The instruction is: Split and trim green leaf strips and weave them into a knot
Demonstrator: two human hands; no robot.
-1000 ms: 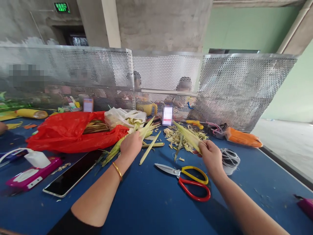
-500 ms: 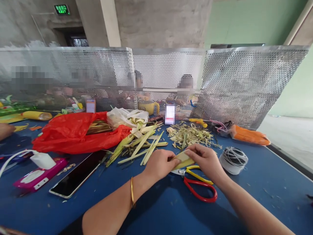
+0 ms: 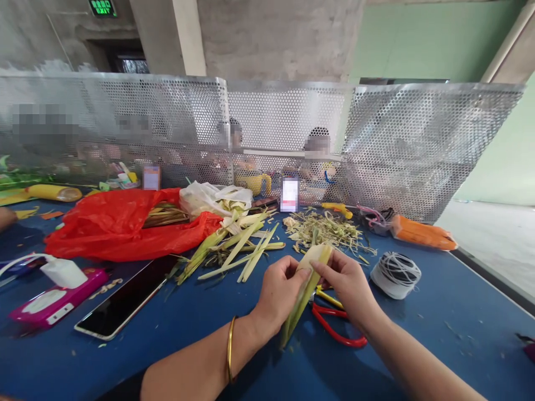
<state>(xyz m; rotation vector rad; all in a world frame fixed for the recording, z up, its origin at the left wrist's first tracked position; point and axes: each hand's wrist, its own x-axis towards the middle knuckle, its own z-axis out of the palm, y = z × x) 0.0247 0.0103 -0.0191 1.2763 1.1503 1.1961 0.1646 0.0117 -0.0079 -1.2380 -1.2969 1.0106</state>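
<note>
A pale green corn husk (image 3: 304,295), folded along its length, slants between my two hands over the blue table. My left hand (image 3: 281,287) pinches its left side near the upper part. With thumb and fingers, my right hand (image 3: 343,274) grips the upper right edge. Below my right hand lies a pair of scissors (image 3: 337,328) with one red and one yellow handle, its blades mostly hidden. Beyond my hands is a heap of shredded husk strips (image 3: 330,231). Longer husk pieces (image 3: 246,250) lie to the left of it.
A red plastic bag (image 3: 121,234), a black-screened phone (image 3: 125,301) and a magenta power strip (image 3: 62,295) lie left. Right are a spool of grey cord (image 3: 395,275) and an orange packet (image 3: 423,233). A perforated metal screen (image 3: 288,117) stands behind; people sit beyond it.
The husk has turned from lying nearly level to slanting steeply, its lower end now hanging toward me. Both hands keep their hold on it. The view has shifted slightly.
</note>
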